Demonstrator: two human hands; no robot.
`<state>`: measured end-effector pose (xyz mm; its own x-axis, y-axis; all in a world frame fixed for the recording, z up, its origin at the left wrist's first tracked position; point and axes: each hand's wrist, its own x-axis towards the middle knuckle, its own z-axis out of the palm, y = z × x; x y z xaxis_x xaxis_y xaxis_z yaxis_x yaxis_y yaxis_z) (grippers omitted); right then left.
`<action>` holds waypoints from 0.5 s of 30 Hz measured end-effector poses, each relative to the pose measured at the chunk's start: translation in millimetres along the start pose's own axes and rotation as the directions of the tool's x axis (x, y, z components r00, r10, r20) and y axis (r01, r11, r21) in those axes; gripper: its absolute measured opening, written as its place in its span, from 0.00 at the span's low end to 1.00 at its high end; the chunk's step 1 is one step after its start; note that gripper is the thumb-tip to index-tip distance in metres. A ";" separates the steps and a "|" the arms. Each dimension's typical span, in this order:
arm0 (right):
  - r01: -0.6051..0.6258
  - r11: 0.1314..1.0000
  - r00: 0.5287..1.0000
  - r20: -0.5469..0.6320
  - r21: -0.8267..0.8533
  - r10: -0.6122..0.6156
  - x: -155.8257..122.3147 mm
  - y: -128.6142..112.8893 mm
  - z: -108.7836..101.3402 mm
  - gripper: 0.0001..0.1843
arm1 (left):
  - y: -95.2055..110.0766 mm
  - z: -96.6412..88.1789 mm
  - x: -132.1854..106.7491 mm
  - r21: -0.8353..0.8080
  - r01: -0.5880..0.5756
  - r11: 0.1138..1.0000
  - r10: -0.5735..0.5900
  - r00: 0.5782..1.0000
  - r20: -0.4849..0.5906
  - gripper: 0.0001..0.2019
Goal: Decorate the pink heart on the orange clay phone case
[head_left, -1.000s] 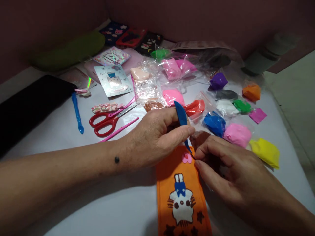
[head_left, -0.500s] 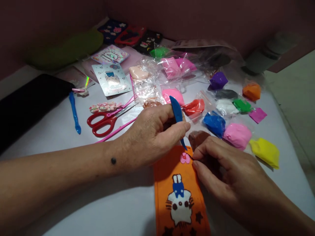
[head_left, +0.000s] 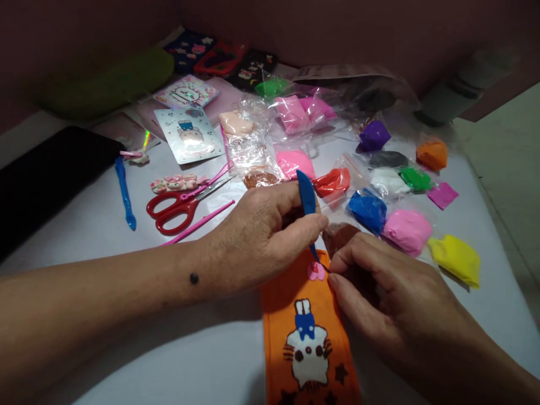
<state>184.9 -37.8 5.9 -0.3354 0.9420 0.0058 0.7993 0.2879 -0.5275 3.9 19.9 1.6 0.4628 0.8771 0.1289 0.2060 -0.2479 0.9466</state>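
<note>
My left hand grips a blue plastic modelling knife between thumb and fingers, its tip pointing down at the top of an orange clay-covered panel. Close under the tip, a pink heart-like piece with a red centre lies on the panel. My right hand pinches a thin dark strand of clay at the panel's upper right edge, beside the pink piece. Lower on the panel is an upside-down white cat figure in blue, with dark stars around it.
Red-handled scissors, a pink stick tool and another blue tool lie left. Several bagged clays, including a yellow pack and a blue pack, spread right. A cat card and a bottle stand farther back.
The blue knife has shifted slightly down and right, its tip now nearer the pink piece and the dark strand. My right hand has barely moved.
</note>
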 end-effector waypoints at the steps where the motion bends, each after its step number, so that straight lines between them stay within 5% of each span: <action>1: -0.003 1.000 1.000 0.001 -0.002 0.003 -0.2 -0.1 -0.2 0.05 | 0.3 0.0 0.0 0.008 -0.005 1.000 0.005 1.000 -0.003 0.07; 15: -0.012 1.000 1.000 -0.007 0.010 0.012 -0.4 0.7 1.0 0.05 | -0.4 0.1 1.6 0.039 -0.008 0.999 0.007 1.000 0.017 0.08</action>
<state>185.1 -38.2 4.7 -0.3226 0.9465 0.0057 0.7979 0.2752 -0.5364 4.6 21.5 1.4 0.4788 0.8681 0.1309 0.2357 -0.2708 0.9333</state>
